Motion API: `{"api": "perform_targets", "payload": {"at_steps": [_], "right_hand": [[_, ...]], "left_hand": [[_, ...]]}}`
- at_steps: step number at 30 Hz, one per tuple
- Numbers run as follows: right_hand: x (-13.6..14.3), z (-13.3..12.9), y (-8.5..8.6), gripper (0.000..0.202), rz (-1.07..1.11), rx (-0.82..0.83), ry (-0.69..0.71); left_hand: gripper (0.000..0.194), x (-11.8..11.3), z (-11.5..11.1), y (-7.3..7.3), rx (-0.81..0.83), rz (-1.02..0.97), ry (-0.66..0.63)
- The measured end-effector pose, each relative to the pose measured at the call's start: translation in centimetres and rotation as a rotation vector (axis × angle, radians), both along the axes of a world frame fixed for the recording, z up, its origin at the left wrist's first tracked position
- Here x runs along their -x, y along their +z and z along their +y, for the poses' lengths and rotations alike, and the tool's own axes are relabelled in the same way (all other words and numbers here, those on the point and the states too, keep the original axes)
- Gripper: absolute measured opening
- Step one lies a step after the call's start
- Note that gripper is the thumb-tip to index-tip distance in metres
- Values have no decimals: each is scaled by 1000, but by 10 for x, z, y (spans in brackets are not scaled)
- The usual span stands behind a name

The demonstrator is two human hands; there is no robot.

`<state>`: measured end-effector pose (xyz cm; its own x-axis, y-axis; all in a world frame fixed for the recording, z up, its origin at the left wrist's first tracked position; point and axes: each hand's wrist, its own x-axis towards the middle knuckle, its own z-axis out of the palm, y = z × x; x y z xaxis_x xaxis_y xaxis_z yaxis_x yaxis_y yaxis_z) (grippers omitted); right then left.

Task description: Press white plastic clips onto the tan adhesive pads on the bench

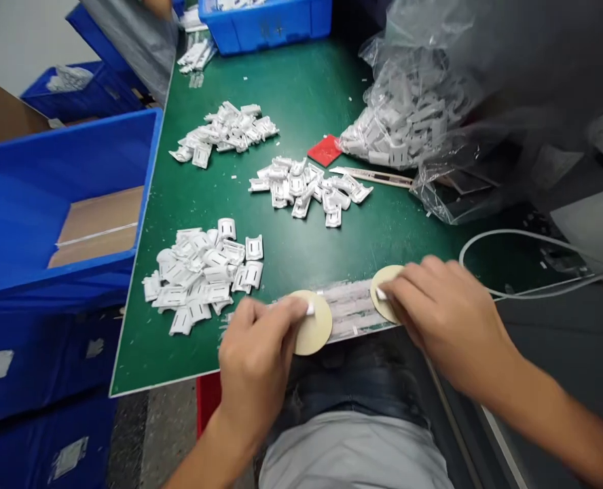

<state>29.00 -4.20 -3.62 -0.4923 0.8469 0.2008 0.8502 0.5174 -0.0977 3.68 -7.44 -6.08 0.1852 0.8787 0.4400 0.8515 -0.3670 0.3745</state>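
Near the table's front edge, my left hand (261, 339) is closed in a pinch on a round pale-yellow disc (316, 333). A small white piece (310, 309) shows at its thumb tip. My right hand (434, 309) pinches a similar pale-yellow disc (386, 312), again with a small white bit (381, 293) by the thumb. Fingers behind both discs are hidden. Beneath and between the discs lies a whitish, scuffed strip (352, 309) on the table edge. Left of my left hand is a pile of white plastic clip-like parts (199, 272).
The green table (301, 251) also carries two more piles of white parts (235, 129), a red square (324, 150), a utility knife (373, 176) and a clear bag of parts (403, 122). A blue bin (271, 27) stands behind, a large blue crate (149, 176) left. A white cable (515, 232) loops right.
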Motion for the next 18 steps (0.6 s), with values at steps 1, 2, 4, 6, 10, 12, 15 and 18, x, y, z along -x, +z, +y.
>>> {"api": "perform_targets", "payload": {"at_steps": [1,2,4,6,10,12,15,18], "right_hand": [[-1,0,0,23,11,-1,10],[-2,0,-1,23,15,2,22],[-4,0,-3,21,8,-4,42],[-6,1,-4,20,-34,-28,24],[-7,0,-4,22,-21,-17,1],[-7,1,-4,20,-9,-15,13],[-5,2,-4,17,-62,-38,8],[-5,0,-5,21,-36,-32,12]], "left_hand": [[21,1,-1,0,24,-8,-7],[22,1,-2,0,41,-20,-11],[19,1,-3,0,52,-35,9],[14,0,-1,-1,5,5,41],[17,-1,2,-1,23,8,15],[17,-3,2,2,24,-22,13],[13,-8,3,6,14,10,43],[18,-8,1,6,71,-4,37]]}}
